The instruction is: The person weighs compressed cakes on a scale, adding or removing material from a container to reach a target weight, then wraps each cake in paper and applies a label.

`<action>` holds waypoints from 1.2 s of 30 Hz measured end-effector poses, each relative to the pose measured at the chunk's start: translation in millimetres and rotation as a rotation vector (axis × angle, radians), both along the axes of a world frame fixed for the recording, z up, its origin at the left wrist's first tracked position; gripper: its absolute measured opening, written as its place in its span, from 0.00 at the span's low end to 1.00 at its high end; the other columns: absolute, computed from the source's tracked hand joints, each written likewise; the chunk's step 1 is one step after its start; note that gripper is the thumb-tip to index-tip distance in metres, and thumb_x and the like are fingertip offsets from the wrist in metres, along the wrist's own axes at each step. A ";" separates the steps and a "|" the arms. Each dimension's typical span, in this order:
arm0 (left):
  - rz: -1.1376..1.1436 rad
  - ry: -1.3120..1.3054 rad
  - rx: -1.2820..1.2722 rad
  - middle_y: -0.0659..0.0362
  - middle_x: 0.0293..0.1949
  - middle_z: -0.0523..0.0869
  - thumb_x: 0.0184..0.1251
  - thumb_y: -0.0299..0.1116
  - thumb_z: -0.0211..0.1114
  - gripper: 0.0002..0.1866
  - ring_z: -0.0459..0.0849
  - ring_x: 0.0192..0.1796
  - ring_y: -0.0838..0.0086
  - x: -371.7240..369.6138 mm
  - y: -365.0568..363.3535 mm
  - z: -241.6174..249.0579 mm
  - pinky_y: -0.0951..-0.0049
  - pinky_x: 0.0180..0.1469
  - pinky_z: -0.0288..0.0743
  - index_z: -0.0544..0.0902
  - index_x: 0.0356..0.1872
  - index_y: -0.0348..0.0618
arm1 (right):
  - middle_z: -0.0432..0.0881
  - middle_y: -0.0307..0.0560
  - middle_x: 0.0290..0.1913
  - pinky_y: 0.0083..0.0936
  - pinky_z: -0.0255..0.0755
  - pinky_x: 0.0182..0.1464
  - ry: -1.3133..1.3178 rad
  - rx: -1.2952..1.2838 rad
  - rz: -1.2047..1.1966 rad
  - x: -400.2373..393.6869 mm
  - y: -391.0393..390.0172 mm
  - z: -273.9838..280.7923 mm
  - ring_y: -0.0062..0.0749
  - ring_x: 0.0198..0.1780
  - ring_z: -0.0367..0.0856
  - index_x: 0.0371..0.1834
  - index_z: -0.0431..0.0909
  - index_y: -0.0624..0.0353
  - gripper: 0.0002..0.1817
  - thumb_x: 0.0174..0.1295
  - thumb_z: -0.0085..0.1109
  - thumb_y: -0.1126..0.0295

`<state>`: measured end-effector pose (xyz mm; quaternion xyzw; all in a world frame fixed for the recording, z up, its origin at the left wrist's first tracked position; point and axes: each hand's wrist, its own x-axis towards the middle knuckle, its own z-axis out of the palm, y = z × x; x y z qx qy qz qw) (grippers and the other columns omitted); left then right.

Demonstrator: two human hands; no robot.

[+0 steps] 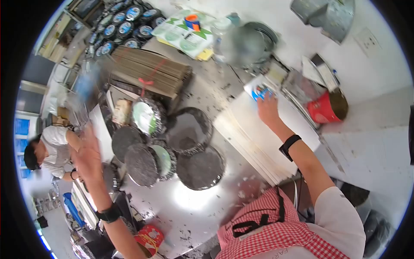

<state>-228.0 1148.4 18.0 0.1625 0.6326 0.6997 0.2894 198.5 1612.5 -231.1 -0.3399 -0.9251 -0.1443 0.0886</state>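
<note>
White card or paper, its pale edges stepped like a fanned deck, forms a flat stack (258,134) on the metal table (172,207); a blue-and-white packet (259,92) lies at its far end, beneath the fingers of the right hand (268,105). That hand is half curled, palm down; whether it pinches the packet or merely presses it cannot be told. The left hand (89,157), blurred, is raised with fingers spread and appears to hold nothing; it is nearest to a group of dark discs (142,168). These overlap one another, some tilted on their neighbours, probably set down loosely to keep them within reach. Their faces are matt grey-black, their rims glossy and crinkled, suggesting thin plastic film; a similar round pack (147,117) shows a white and green top. Behind them, brown cardboard pieces (138,69) lie in a ridged bundle, bound by red string (146,81), presumably so that the layers stay together. Smooth and tapering, a red tub (321,110) leans beyond the stack near the wall. Dark flecks dot the table's reflective surface.
</note>
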 end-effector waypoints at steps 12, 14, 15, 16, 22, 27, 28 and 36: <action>-0.048 -0.411 -0.909 0.54 0.50 0.82 0.55 0.46 0.73 0.35 0.80 0.51 0.67 249.7 10.2 -232.6 0.65 0.50 0.76 0.71 0.59 0.35 | 0.73 0.84 0.51 0.54 0.77 0.28 -0.488 0.154 -0.041 -15.0 25.6 -69.2 0.74 0.42 0.80 0.36 0.83 0.68 0.16 0.57 0.53 0.66; 0.172 -0.673 -0.391 0.54 0.58 0.75 0.61 0.39 0.69 0.33 0.75 0.58 0.64 277.8 10.7 -245.5 0.59 0.56 0.74 0.66 0.64 0.39 | 0.73 0.85 0.51 0.53 0.77 0.27 -0.530 0.128 -0.033 -11.8 26.8 -58.0 0.74 0.41 0.81 0.37 0.81 0.69 0.15 0.57 0.53 0.66; 0.205 -0.723 -0.293 0.54 0.57 0.76 0.63 0.32 0.67 0.29 0.76 0.58 0.63 285.5 -2.6 -270.0 0.57 0.57 0.74 0.67 0.63 0.40 | 0.73 0.85 0.50 0.50 0.78 0.28 -0.379 0.072 0.024 -9.8 28.5 -51.1 0.72 0.39 0.81 0.36 0.80 0.68 0.14 0.57 0.52 0.67; 0.194 -0.776 -0.240 0.54 0.58 0.76 0.62 0.32 0.67 0.30 0.75 0.59 0.61 291.7 -6.6 -268.2 0.55 0.59 0.73 0.66 0.64 0.39 | 0.74 0.85 0.49 0.48 0.79 0.28 -0.230 0.019 0.079 -5.0 29.3 -45.1 0.71 0.38 0.82 0.36 0.78 0.67 0.12 0.57 0.52 0.68; 0.196 -1.170 0.079 0.54 0.56 0.78 0.54 0.23 0.65 0.32 0.77 0.57 0.59 333.5 0.7 -247.7 0.57 0.61 0.73 0.68 0.63 0.41 | 0.81 0.66 0.39 0.41 0.78 0.35 0.014 0.049 0.067 1.1 26.6 -20.7 0.54 0.38 0.82 0.37 0.76 0.57 0.07 0.57 0.53 0.70; 0.062 -0.992 0.025 0.53 0.52 0.81 0.55 0.22 0.61 0.24 0.79 0.56 0.61 342.5 39.8 -241.0 0.61 0.62 0.71 0.74 0.57 0.38 | 0.82 0.49 0.31 0.34 0.73 0.40 0.749 -0.483 -0.154 60.8 104.1 37.1 0.37 0.35 0.81 0.32 0.79 0.57 0.03 0.55 0.58 0.72; 0.067 -0.945 0.051 0.53 0.52 0.81 0.55 0.21 0.60 0.25 0.79 0.56 0.61 345.0 42.8 -229.5 0.61 0.62 0.72 0.73 0.58 0.38 | 0.81 0.46 0.29 0.30 0.73 0.39 0.779 -0.442 -0.145 81.4 108.9 78.3 0.33 0.32 0.80 0.31 0.78 0.59 0.02 0.57 0.58 0.73; 0.104 -0.909 0.157 0.55 0.56 0.77 0.55 0.22 0.59 0.31 0.78 0.58 0.59 354.9 64.2 -163.2 0.51 0.61 0.72 0.67 0.64 0.45 | 0.66 0.54 0.67 0.32 0.54 0.72 0.664 -1.078 -0.005 97.3 -126.8 175.8 0.40 0.68 0.64 0.70 0.58 0.67 0.25 0.72 0.42 0.68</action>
